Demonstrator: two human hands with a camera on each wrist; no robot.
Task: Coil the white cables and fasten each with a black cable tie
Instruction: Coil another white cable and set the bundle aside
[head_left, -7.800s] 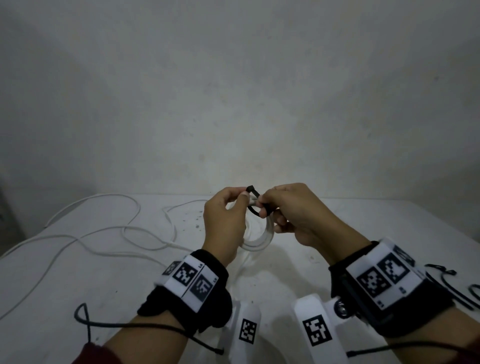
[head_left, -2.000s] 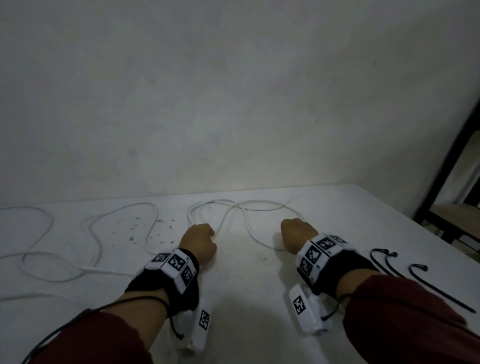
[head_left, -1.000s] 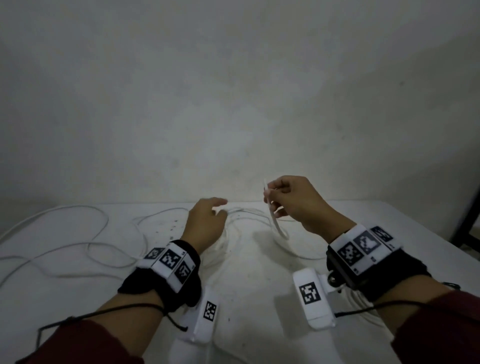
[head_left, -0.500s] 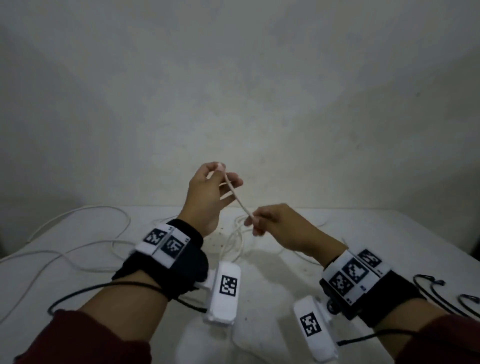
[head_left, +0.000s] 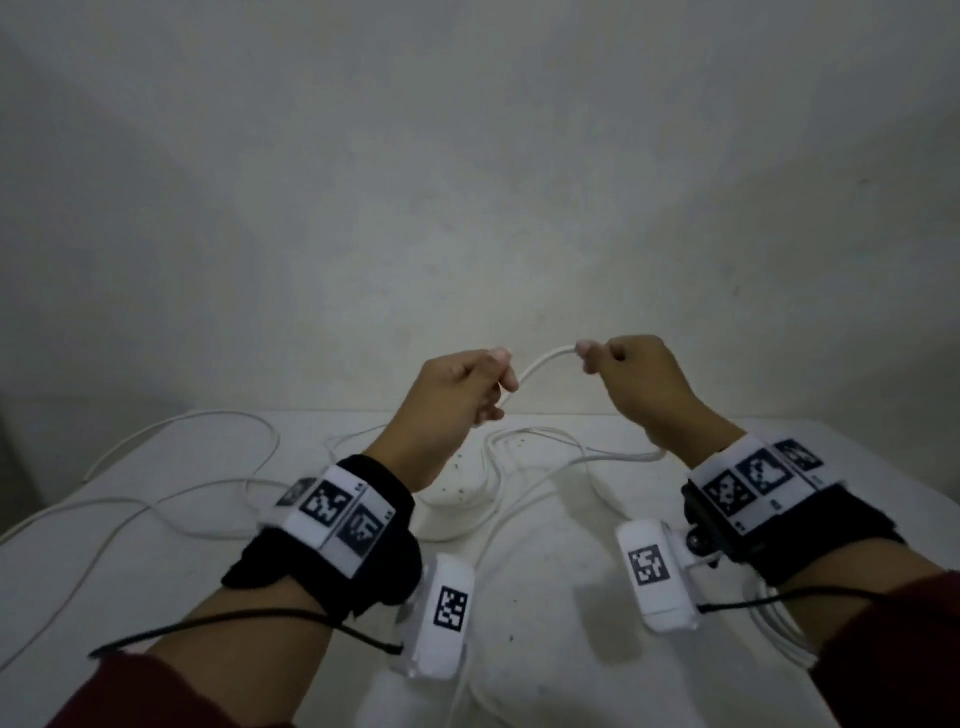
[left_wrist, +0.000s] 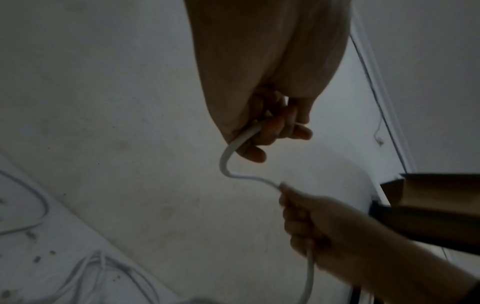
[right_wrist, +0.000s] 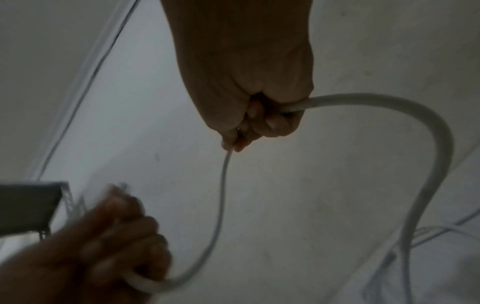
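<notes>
Cable (head_left: 540, 364) clamped in your left hand (head_left: 457, 395) and right hand (head_left: 639, 384): coiling just begun. Next, loop slack from 6 o'clock.

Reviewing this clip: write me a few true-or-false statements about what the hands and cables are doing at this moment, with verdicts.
1. Both hands grip the same white cable. True.
2. The left hand is flat on the table. False: it is raised, curled round the cable.
3. The stretch of cable between the hands is in the air. True.
4. The right hand holds a black cable tie. False: it holds only the white cable.
5. Loose cables lie uncoiled on the table. True.
</notes>
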